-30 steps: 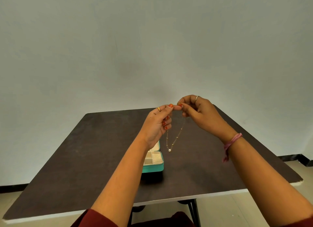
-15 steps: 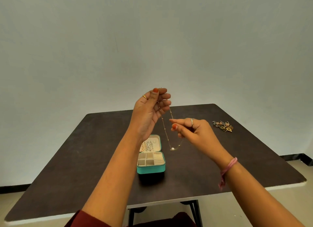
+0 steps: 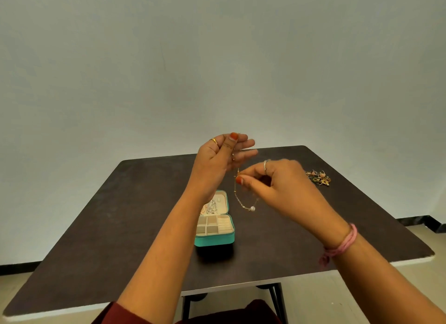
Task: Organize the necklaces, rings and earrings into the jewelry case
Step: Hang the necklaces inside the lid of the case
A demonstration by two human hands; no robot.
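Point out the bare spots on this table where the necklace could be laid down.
Bare table lies left of the case, out to the left edge, and along the near edge in front of it. More lies right of the case, under the right hand. The far right corner is crowded by the jewelry pile. The necklace hangs beside the case.

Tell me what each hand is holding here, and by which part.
Both hold one gold necklace. The left hand pinches its upper end, the right hand pinches the chain lower down; the pearl hangs free below.
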